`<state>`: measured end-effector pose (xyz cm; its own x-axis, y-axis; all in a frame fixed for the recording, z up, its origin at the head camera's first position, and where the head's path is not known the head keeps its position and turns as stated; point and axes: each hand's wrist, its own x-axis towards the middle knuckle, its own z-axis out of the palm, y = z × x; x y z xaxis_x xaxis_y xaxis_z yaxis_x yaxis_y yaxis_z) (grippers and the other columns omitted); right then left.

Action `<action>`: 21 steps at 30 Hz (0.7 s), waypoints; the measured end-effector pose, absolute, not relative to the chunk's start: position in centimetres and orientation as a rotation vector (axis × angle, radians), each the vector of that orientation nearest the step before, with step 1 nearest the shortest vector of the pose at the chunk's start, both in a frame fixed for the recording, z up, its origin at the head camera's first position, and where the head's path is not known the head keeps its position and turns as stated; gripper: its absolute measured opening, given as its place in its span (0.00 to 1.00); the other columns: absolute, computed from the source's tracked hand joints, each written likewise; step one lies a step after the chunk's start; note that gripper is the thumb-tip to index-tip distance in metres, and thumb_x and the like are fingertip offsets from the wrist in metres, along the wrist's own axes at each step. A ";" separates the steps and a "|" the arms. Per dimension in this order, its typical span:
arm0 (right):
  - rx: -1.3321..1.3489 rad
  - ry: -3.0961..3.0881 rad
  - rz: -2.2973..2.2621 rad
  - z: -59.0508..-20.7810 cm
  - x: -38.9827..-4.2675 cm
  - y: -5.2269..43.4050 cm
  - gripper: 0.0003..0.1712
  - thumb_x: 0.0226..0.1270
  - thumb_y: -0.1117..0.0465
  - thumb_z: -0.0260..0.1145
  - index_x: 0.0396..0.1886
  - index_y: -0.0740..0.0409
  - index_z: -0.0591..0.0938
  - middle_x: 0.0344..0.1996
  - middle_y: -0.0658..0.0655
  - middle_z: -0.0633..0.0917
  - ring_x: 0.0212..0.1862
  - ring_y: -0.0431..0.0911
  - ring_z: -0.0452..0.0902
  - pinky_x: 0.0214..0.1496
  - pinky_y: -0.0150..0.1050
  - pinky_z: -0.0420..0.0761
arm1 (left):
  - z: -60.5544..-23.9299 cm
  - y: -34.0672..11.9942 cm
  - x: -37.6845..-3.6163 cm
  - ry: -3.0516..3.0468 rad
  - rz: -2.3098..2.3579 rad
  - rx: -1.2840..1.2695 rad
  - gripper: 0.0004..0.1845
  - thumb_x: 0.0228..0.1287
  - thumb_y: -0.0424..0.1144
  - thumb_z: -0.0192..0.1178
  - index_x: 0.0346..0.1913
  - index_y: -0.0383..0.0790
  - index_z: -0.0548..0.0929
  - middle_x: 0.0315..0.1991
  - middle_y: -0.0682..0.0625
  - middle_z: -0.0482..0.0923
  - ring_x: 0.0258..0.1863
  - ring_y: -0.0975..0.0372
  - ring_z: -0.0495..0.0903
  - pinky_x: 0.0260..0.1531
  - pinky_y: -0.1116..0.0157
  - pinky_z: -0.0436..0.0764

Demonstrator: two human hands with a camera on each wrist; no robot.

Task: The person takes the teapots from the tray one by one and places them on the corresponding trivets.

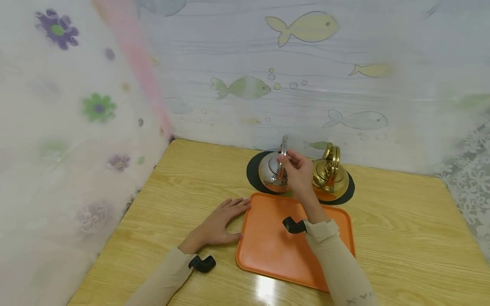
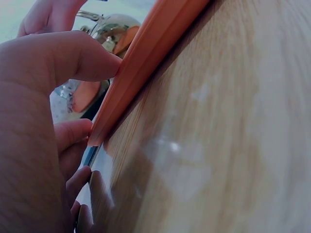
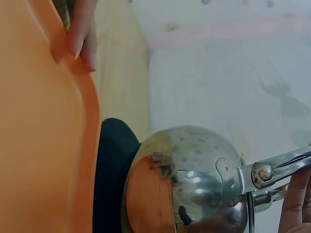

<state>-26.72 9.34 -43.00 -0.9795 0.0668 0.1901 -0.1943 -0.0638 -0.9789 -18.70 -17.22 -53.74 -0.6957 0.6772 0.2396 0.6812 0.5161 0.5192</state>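
A shiny silver kettle (image 1: 269,175) stands over a black mat (image 1: 252,172) at the back of the table. My right hand (image 1: 301,175) grips its upright metal handle (image 3: 282,164), thumb on the near side and fingers behind. Just right of it, a gold kettle (image 1: 343,185) sits on another black mat (image 1: 350,195). In front of both lies an orange tray (image 1: 273,246). My left hand (image 1: 219,224) is at the tray's left edge, fingers extended and thumb spread. The left wrist view shows thumb and fingertips right against the tray rim (image 2: 133,68).
The wooden table (image 1: 191,178) meets a fish-patterned curtain (image 1: 237,123) close behind the kettles. A flowered curtain (image 1: 76,148) runs along the left edge, and a lacy one (image 1: 468,165) hangs at the right. My right forearm passes over the tray.
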 end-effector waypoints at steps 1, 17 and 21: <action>0.144 -2.016 2.170 -43.0 -26.8 9.4 0.22 0.74 0.63 0.64 0.61 0.74 0.79 0.29 0.39 0.86 0.39 0.35 0.83 0.37 0.25 0.80 | -53.7 -17.2 -18.7 -2.734 -0.941 -1.220 0.44 0.61 0.57 0.64 0.78 0.44 0.66 0.79 0.50 0.60 0.79 0.48 0.58 0.76 0.42 0.53; 0.166 -2.012 2.189 -43.1 -27.6 9.0 0.22 0.74 0.66 0.63 0.63 0.74 0.77 0.31 0.40 0.86 0.40 0.34 0.84 0.48 0.26 0.82 | -53.9 -17.2 -18.6 -2.692 -0.946 -1.232 0.44 0.60 0.56 0.65 0.77 0.43 0.67 0.79 0.48 0.62 0.77 0.45 0.60 0.75 0.40 0.54; 0.191 -2.022 2.168 -43.1 -27.8 8.8 0.21 0.74 0.65 0.64 0.61 0.74 0.79 0.30 0.40 0.86 0.39 0.36 0.84 0.44 0.26 0.82 | -54.1 -17.2 -18.7 -2.695 -0.949 -1.227 0.44 0.60 0.56 0.65 0.77 0.43 0.66 0.79 0.49 0.61 0.78 0.46 0.59 0.75 0.40 0.54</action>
